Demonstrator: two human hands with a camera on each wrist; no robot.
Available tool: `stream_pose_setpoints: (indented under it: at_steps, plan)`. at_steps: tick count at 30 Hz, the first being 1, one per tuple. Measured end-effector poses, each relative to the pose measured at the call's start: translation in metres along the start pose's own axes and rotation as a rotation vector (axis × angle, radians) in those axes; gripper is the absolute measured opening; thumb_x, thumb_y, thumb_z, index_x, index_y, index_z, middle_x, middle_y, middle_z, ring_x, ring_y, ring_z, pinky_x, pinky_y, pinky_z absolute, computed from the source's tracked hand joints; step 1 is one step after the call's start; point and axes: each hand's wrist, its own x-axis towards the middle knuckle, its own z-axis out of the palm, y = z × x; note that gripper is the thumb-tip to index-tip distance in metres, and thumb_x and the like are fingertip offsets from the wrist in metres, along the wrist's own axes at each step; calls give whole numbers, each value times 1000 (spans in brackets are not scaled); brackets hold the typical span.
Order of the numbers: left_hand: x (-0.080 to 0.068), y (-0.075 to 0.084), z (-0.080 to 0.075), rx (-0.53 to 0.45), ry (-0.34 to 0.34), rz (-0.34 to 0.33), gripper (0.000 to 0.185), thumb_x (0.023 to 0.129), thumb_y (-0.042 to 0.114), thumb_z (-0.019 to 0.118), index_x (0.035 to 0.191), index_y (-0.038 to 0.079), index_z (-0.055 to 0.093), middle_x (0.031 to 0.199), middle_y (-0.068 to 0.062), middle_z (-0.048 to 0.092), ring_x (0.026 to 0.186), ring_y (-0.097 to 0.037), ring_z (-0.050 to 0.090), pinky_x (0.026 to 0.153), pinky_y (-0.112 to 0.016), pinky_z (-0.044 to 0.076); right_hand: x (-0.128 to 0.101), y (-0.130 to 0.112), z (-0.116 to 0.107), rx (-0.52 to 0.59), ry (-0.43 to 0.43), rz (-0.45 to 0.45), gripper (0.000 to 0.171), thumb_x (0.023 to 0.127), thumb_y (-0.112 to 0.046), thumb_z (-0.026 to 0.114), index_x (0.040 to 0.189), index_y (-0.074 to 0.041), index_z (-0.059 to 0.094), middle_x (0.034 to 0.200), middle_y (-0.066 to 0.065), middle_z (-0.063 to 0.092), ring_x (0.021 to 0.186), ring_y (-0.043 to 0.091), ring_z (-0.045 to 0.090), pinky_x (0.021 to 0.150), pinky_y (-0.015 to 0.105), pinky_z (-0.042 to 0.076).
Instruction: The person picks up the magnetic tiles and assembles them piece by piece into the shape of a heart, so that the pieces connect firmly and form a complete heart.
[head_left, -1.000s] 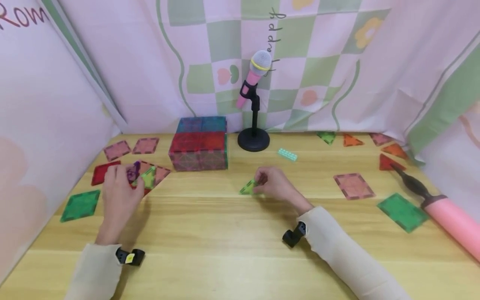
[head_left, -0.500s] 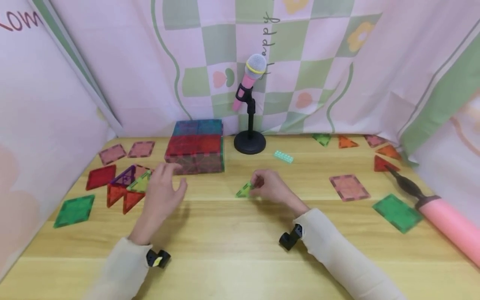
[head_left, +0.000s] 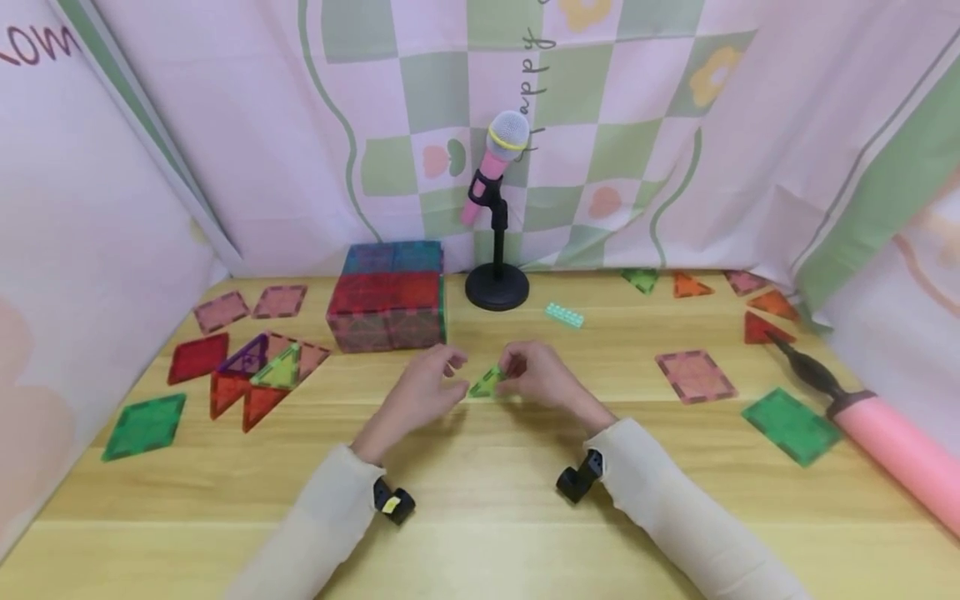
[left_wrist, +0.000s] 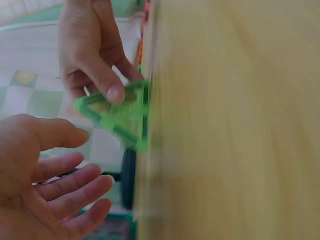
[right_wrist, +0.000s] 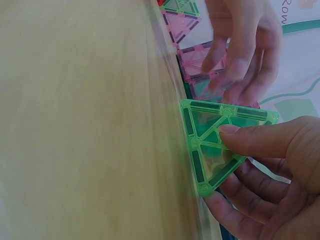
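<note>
Two cream sleeves reaching in over the pale wooden worktop [head_left: 480, 500], toward its middle. Right hand [head_left: 546, 377] pinching a light green translucent triangular magnetic tile [head_left: 488, 382], one edge down on the wood, thumb pressed flat on its face. Left hand [head_left: 420, 393] just beside that tile, fingers loose and spread, gripping nothing. Farther left, a cluster of red, purple and green triangular tiles [head_left: 258, 377] lying flat. Behind, a box built of red, blue and pink square tiles [head_left: 387, 297]. Beyond that, a pink toy microphone on a black stand [head_left: 497, 218].
</note>
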Motion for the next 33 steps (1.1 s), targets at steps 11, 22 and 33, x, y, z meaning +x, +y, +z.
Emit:
stream_pose_setpoints:
  at_steps: [11, 22, 33]
  plan:
    - [10, -17, 16, -118, -77, 48, 7, 80, -1, 70, 86, 2, 66, 81, -9, 68, 74, -14, 62, 68, -22, 52, 4, 0, 6, -1, -8, -66, 17, 74, 0, 77, 78, -6, 61, 77, 6, 65, 70, 12, 58, 65, 23, 49]
    - [12, -24, 22, -108, -26, 77, 7, 80, 2, 73, 85, 4, 68, 80, -7, 69, 74, -13, 63, 68, -20, 51, 11, 24, -54, -63, 56, -70, 20, 81, -9, 74, 92, 4, 64, 85, 14, 67, 75, 12, 59, 72, 23, 49]
    - [13, -28, 23, -114, -24, 84, 9, 79, 1, 72, 87, 3, 69, 81, -8, 70, 74, -13, 64, 67, -18, 51, 28, 95, -146, -283, 159, 239, 41, 94, -15, 54, 123, 13, 49, 120, 35, 52, 111, 47, 51, 95, 54, 41]
